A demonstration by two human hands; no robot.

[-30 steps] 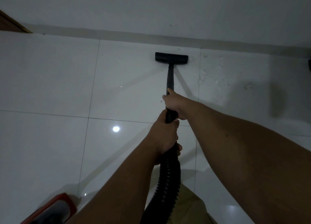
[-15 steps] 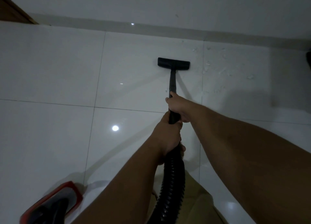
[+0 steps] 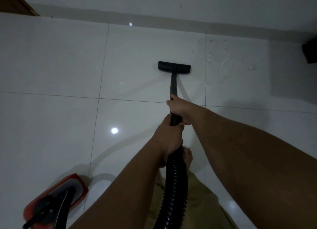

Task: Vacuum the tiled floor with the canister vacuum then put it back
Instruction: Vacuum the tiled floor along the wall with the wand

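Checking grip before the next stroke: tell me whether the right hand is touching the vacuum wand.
Touching. The head view shows the right hand wrapped round the black vacuum wand, above the left hand.

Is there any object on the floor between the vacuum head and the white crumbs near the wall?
Nothing visible. The floor head sits on bare tile, and the white debris lies just to its right and toward the wall, with only clean tile between. The dark object at the right edge is beyond the debris, not in the path.
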